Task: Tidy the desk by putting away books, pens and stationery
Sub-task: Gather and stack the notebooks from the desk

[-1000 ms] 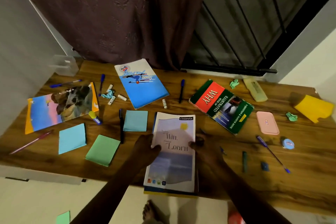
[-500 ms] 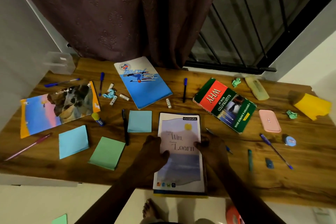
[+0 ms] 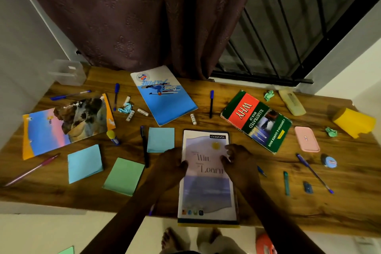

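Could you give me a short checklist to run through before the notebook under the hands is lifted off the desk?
1. Left hand on the notebook's left edge: ok, thumb lies on the cover.
2. Right hand on the right edge: ok, fingers rest on the cover.
3. Classmate notebook free of loose items on top: ok, nothing but the hands on it.
4. Near end supported: not ok, it overhangs the desk edge.
5. Only one book being lifted: cannot tell, dark and yellow edges show beneath it.
6. Black pen and blue sticky pad clear of the left hand: ok, they lie beside it, apart.
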Motion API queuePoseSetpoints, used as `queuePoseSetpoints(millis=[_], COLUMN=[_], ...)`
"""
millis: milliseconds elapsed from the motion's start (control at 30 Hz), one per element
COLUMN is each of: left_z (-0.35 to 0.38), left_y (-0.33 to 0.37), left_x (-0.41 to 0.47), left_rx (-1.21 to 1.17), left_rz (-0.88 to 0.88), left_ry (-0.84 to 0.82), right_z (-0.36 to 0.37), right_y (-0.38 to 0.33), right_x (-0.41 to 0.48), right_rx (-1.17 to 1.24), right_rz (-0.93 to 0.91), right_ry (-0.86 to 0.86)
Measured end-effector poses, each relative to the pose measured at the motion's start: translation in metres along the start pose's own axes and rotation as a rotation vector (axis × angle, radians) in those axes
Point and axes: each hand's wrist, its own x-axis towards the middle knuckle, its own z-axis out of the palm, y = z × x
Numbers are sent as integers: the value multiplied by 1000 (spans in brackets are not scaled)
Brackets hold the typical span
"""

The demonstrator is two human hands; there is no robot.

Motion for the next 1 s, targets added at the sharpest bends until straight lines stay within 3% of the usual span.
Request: queuePoseSetpoints(millis=[167,333,433,733,867,1000], left_z=[-36,-66,-70,-64,-51,-61], left_y=[6,16,16,15,-14,5], left_x=[19,49,68,106,131,114], left_rx=[-204,-226,-279,-470,-504,-561], left_rz=[-97,-97,-114,-157,-234,-250], left_ry=[149,234,254,230,195,194], right_z=[-5,-11,-5,40,44,42], right_y=[-38,-80,-103,-123,-120,-124], right_x=[25,85,130,206,218,224], right_rx=[89,125,19,-21,164,517], right_rz=[-106,-301,-369,-227,-145,75], right_ry=[42,-33,-64,-202,-275,-348])
